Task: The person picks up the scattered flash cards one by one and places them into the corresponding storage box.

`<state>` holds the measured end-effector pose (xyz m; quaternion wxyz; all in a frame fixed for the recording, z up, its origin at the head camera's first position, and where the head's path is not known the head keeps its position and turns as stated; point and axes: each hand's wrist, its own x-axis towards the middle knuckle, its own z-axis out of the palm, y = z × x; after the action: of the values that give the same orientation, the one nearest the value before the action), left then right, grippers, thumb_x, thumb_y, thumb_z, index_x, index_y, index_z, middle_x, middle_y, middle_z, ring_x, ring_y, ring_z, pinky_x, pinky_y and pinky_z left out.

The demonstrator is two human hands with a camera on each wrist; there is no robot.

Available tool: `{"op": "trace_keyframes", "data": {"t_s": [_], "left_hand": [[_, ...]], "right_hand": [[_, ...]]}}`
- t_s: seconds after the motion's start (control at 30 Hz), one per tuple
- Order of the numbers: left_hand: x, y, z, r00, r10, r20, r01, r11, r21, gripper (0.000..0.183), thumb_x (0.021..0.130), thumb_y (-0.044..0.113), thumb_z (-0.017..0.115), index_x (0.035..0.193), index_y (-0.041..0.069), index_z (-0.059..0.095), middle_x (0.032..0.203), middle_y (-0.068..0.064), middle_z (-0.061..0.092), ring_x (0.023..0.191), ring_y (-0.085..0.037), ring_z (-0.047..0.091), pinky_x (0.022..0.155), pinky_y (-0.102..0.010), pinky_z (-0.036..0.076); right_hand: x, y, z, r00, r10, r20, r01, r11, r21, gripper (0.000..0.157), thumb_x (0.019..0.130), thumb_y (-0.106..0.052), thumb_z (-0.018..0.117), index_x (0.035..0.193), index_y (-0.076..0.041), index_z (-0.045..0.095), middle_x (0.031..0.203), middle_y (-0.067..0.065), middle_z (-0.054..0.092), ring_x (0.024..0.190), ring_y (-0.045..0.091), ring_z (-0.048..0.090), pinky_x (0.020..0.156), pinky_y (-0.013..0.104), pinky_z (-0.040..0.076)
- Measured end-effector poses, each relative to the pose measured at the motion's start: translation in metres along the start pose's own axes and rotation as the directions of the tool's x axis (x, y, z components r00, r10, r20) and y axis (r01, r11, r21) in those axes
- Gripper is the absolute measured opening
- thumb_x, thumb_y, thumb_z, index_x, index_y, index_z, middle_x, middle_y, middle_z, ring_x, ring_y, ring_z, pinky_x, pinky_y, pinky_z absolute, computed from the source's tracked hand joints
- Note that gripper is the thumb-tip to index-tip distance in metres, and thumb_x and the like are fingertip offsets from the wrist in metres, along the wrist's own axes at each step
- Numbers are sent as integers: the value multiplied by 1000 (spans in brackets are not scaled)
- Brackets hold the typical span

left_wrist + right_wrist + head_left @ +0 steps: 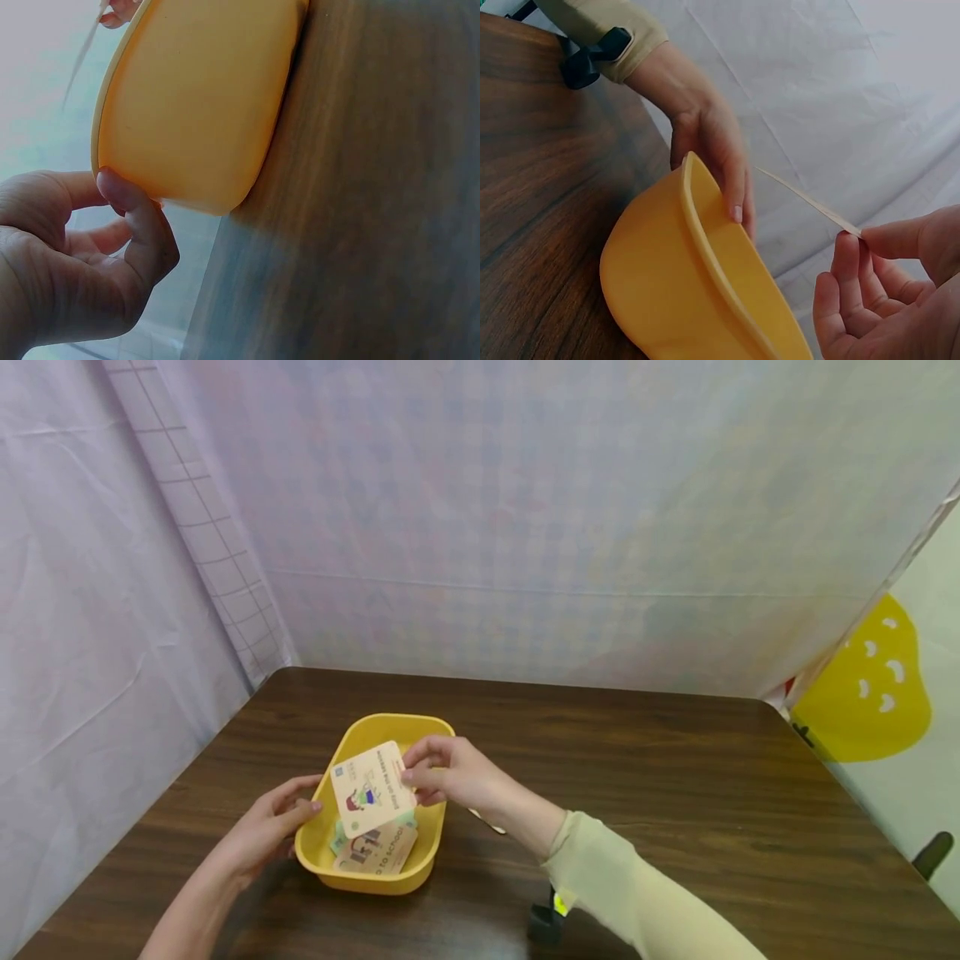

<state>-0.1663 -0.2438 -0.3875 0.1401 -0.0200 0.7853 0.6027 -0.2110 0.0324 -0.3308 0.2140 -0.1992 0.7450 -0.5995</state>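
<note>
A yellow plastic bin (375, 883) stands at the left of the table. At its left side my left hand (270, 822) pinches the rim; the left wrist view shows that hand (97, 262) with finger and thumb at the bin's edge. Above the bin my right hand (446, 772) holds a cream card (371, 789) by its right edge, between thumb and fingers. Printed text and a small coloured drawing face up on it. Edge-on in the right wrist view, the card (810, 201) looks thin. Under it, more printed cards (378, 847) lie inside the bin, partly hidden.
The dark wood table (637, 760) extends to the right and behind the bin. A thin pale piece (487, 821) lies by the bin, partly behind my right wrist. A small black object (546, 922) shows near my right sleeve. White curtains (525, 527) hang behind the table.
</note>
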Motion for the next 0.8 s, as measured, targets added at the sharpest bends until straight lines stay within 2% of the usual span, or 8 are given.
{"op": "trace_keyframes", "data": {"t_s": [0.17,0.4,0.8], "left_hand": [[0,-1,0,1000,19,9,-19,1000,-7,60,102,24,50,153,2,27,97,-4,63,62,-8,53,55,-22,44],[0,-2,0,1000,19,10,-19,1000,-12,60,103,23,50,153,2,26,97,-3,63,63,-8,54,56,-22,45],[1,-3,0,1000,24,10,-24,1000,-5,60,103,23,50,153,1,25,94,-2,62,61,-8,52,55,-22,44]], "right_hand": [[4,3,2,1000,-9,1,9,999,-35,19,93,-10,66,107,4,63,90,7,65,69,11,62,73,34,60],[9,6,2,1000,4,-7,-4,995,-100,19,92,-12,68,107,1,67,92,9,68,69,11,63,76,39,60],[15,10,4,1000,-4,0,4,985,-171,18,92,-12,69,105,0,72,95,11,72,69,10,64,75,39,60]]}}
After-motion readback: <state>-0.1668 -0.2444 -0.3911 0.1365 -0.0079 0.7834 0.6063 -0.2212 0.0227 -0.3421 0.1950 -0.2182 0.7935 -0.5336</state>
